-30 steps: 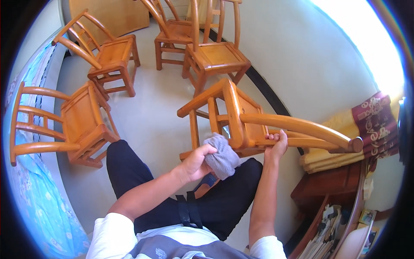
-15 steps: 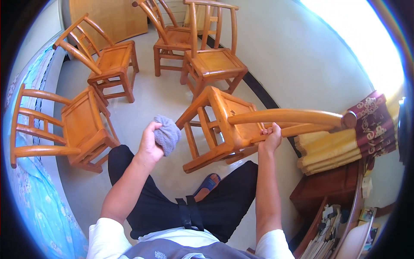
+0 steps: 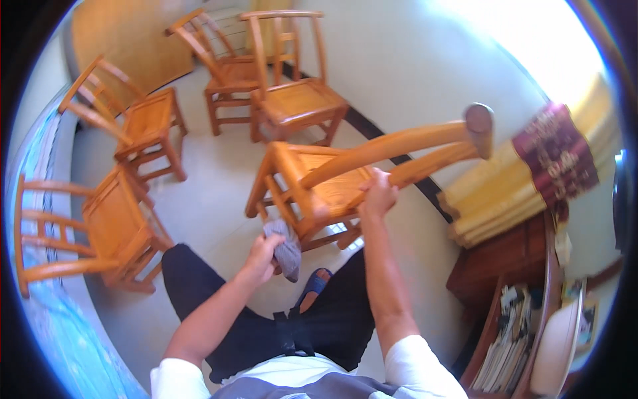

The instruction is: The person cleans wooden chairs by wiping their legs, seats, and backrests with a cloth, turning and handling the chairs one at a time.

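A wooden chair with an orange-brown varnish stands tilted in front of me, its backrest leaning to the right. My right hand is closed round the near post of that backrest, close to the seat. In my left hand is a bunched grey cloth. The cloth is at the chair's lower near side, by a leg and the rails; whether it presses on the wood I cannot tell. Some of the left fingers are hidden by the cloth.
Matching wooden chairs stand at the left, far left and back. A blue patterned bed cover runs along the left. On the right are a yellow and maroon curtain, a brown cabinet and a stack of papers.
My left hand has brought the cloth down and right, to the chair's lower side. The held chair has turned, its backrest end rising. The whole view has shifted a little.
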### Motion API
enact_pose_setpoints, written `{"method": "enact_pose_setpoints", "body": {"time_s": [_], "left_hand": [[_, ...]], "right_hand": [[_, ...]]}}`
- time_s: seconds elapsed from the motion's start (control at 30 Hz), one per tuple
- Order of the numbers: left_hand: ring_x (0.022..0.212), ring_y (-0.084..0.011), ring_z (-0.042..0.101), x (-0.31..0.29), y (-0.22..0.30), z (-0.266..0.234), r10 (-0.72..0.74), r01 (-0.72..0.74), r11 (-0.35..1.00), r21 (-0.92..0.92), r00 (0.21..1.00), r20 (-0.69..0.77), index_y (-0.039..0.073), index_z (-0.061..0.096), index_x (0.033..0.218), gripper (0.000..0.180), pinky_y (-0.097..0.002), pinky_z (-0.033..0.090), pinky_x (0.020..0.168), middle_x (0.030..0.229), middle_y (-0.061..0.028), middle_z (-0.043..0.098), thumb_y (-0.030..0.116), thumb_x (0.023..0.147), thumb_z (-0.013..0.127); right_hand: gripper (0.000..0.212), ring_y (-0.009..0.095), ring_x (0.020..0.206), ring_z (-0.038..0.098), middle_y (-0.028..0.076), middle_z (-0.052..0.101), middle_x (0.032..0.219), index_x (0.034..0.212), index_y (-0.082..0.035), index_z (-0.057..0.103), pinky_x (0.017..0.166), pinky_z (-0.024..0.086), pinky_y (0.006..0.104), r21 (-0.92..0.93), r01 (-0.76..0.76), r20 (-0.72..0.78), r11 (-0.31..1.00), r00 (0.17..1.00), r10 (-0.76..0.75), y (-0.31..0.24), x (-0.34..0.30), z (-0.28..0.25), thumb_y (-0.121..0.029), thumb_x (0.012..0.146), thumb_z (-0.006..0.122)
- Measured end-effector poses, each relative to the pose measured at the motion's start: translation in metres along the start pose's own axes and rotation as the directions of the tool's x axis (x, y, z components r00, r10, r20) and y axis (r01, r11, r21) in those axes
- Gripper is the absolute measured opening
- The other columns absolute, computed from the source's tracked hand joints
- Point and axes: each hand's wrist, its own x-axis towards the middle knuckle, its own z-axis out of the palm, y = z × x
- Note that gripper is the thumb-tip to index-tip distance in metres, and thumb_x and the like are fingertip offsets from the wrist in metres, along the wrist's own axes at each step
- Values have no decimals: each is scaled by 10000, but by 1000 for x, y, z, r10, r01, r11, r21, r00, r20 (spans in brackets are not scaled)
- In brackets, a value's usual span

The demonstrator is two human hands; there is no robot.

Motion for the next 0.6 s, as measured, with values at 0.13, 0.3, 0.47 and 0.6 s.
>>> {"method": "enact_pose_setpoints", "body": {"time_s": [0.13, 0.3, 0.47, 0.6], "left_hand": [[1007, -221, 621, 12, -37, 8, 118, -119, 992, -30, 992, -49, 27, 471, 1236, 365, -376, 521, 893, 1083, -98, 592, 57, 879, 540], [1083, -219, 589, 34, -49, 12, 172, -170, 985, -32, 983, 68, 22, 433, 1287, 411, -376, 489, 952, 1139, -101, 565, 44, 887, 527], [1133, -255, 586, 44, -44, 21, 122, -116, 992, -52, 982, 147, -39, 476, 1290, 414, -407, 443, 1036, 1194, -143, 603, 61, 888, 486], [1138, -257, 586, 43, -49, 23, 121, -114, 992, -57, 982, 143, -51, 501, 1274, 413, -411, 438, 1041, 1215, -147, 604, 72, 880, 487]], "right_hand": [[155, 144, 451, 489, 34, 520, 581, 686, -28, 568, 469, 448, 277, -158, 25, -20, 987, 999, -29, -5, -8, 6, -64, 813, 649], [144, 130, 475, 524, 33, 547, 606, 689, -25, 580, 459, 452, 268, 92, 17, -6, 996, 1000, -16, -9, 11, -10, -47, 808, 657], [156, 113, 499, 544, 20, 552, 622, 691, -37, 558, 436, 445, 265, 44, 128, -111, 991, 986, -123, -11, 30, -35, -43, 798, 672], [178, 100, 520, 541, 17, 563, 613, 674, -13, 567, 465, 459, 279, -43, 226, -169, 973, 958, -230, -9, 57, -84, -59, 803, 681]]}}
